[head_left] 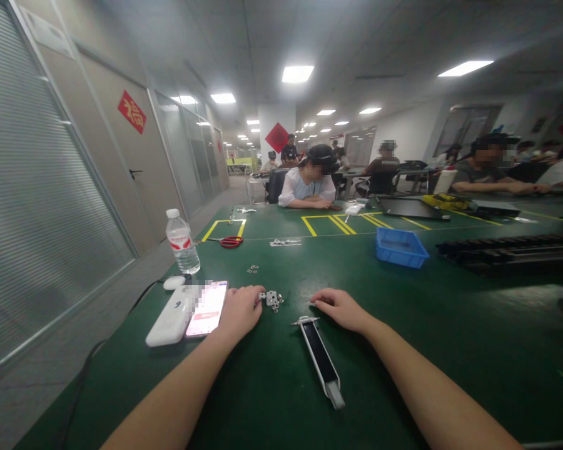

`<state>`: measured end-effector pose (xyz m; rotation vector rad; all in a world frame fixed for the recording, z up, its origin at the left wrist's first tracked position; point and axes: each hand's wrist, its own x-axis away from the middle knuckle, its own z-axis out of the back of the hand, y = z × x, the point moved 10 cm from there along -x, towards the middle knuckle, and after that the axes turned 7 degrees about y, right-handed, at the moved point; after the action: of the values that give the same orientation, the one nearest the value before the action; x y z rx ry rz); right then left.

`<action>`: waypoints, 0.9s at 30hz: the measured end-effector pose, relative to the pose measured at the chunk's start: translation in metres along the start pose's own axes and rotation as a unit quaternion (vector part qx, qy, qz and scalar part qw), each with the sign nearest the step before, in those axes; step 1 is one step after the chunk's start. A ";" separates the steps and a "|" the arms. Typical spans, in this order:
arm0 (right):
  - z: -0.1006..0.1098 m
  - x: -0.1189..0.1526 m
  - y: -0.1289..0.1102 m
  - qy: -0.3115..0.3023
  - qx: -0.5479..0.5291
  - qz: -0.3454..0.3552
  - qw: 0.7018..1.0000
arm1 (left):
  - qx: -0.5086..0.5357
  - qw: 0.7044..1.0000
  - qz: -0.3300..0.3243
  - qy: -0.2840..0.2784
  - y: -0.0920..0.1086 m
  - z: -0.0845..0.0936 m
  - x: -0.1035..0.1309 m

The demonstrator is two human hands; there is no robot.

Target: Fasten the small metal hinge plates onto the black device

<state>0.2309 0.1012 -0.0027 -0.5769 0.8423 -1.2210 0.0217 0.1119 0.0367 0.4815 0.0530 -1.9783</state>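
My left hand (243, 309) rests on the green table with its fingers closed at the left edge of a small cluster of metal parts (273, 300); whether it grips one of them is hard to tell. To the right, my right hand (340, 307) pinches a tiny item at its fingertips, too small to name. Between my forearms lies a long white-framed device with a dark middle (319, 355), its crosspiece toward the far side and a grey end toward me. Neither hand touches it. Several small rings (253, 269) lie beyond my left hand.
Left of my left hand are a lit phone (207, 309), a white case (167, 317) and a water bottle (182, 242). Farther off are red scissors (231, 242), a blue bin (400, 248) and black rails (511, 253). A person (307, 187) sits across the table.
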 end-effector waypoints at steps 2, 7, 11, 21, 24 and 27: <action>0.000 0.000 0.000 -0.003 0.003 0.000 1.000 | 0.013 1.000 0.007 0.013 -0.005 0.003 -0.002; -0.002 0.001 -0.003 -0.016 0.017 0.000 1.000 | 0.126 0.980 0.090 0.122 -0.039 0.032 -0.007; -0.004 0.002 -0.004 -0.032 0.034 -0.005 0.999 | 0.187 0.957 0.168 0.144 -0.062 0.041 -0.005; -0.005 0.001 0.000 -0.033 0.048 -0.008 0.998 | -0.075 0.994 0.067 0.052 -0.023 0.015 -0.004; -0.005 0.001 -0.001 -0.033 0.055 -0.005 0.998 | -0.044 0.997 0.028 0.055 -0.008 0.011 -0.004; -0.004 0.002 -0.003 -0.029 0.054 -0.002 0.998 | -0.002 1.000 -0.023 0.020 0.009 0.000 -0.004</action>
<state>0.2260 0.0988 -0.0031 -0.5244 0.7210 -1.2401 0.0311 0.1109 0.0393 0.5208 0.0939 -2.0136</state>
